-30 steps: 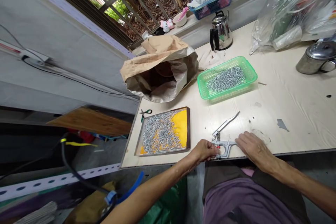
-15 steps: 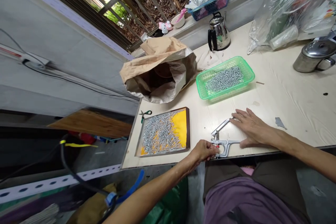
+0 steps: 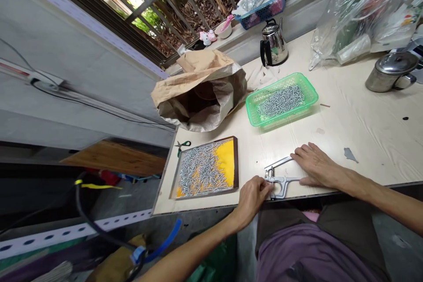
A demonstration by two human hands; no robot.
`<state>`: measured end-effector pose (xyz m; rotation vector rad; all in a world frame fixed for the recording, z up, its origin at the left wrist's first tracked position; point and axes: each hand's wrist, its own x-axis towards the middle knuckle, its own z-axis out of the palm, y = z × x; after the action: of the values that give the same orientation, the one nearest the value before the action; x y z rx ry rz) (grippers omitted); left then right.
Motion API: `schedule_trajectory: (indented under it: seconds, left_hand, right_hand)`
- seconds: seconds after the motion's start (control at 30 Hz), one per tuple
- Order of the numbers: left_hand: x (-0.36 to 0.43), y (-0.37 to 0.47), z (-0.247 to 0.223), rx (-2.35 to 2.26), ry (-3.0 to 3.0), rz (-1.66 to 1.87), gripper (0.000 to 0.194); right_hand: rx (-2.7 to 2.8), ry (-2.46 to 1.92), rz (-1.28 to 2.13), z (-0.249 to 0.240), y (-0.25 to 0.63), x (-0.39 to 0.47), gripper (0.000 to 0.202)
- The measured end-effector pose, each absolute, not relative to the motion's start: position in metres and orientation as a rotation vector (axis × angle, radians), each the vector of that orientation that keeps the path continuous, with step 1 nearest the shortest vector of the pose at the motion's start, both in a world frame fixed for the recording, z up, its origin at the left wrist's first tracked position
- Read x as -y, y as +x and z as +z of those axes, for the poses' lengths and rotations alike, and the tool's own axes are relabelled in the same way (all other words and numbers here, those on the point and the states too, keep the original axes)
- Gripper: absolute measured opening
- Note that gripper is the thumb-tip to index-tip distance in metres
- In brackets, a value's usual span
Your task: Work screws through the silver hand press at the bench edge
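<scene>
A silver metal hand tool (image 3: 281, 181) with two long handles and a spring lies at the table's front edge. My left hand (image 3: 254, 194) is closed at the tool's left end, its fingertips pinched there; any small part between them is hidden. My right hand (image 3: 315, 168) is closed around the right ends of the two handles, fingers on the upper one and thumb by the lower one. To the left, a shallow tray (image 3: 235, 163) with a yellow base holds many small metal pins. Behind the tool, a green basket (image 3: 282, 121) holds more such pins.
A brown paper sack (image 3: 198, 70) gapes open behind the tray. Green-handled scissors (image 3: 183, 144) lie at the tray's back left corner. Farther back are a kettle (image 3: 276, 46), a steel mug (image 3: 385, 75) and plastic bags (image 3: 357, 22). A grey scrap (image 3: 349, 155) lies right of my right hand.
The upper handle has tilted down closer to the lower one, with my right fingers drawn in. My left hand has shifted slightly left, and the red piece seen near its fingertips no longer shows.
</scene>
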<state>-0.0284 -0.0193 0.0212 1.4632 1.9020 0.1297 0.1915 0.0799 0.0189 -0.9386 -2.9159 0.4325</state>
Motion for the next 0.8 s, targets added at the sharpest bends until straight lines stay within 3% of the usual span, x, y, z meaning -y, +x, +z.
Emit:
schedule_trajectory:
  seconds: [0.07, 0.2, 0.3, 0.47, 0.63, 0.73, 0.8]
  left_hand:
    - [0.018, -0.021, 0.021, -1.870, 1.842, 0.220, 0.022]
    - [-0.004, 0.000, 0.009, -1.625, 2.309, 0.228, 0.056]
    - [-0.023, 0.010, 0.002, -1.491, 2.402, 0.128, 0.064]
    - [-0.029, 0.010, 0.004, -1.429, 2.440, 0.017, 0.052]
    - [-0.025, 0.013, 0.000, -1.497, 2.463, 0.035, 0.016]
    - [-0.027, 0.015, -0.002, -1.522, 2.452, 0.068, 0.012]
    - [-0.028, 0.016, -0.002, -1.526, 2.441, 0.076, 0.013]
  right_hand:
    - [2.902, -0.919, 0.407, 0.015, 0.192, -0.078, 0.051]
    - [2.879, -0.922, 0.365, 0.010, 0.193, -0.072, 0.044]
    - [2.855, -0.929, 0.344, 0.008, 0.194, -0.068, 0.047]
    - [2.817, -1.011, 0.289, 0.008, 0.202, -0.067, 0.050]
    - [2.770, -0.898, 0.248, 0.001, 0.203, -0.068, 0.007]
    - [2.726, -0.846, 0.245, -0.004, 0.201, -0.068, 0.024]
    - [2.725, -0.865, 0.235, -0.004, 0.200, -0.069, 0.023]
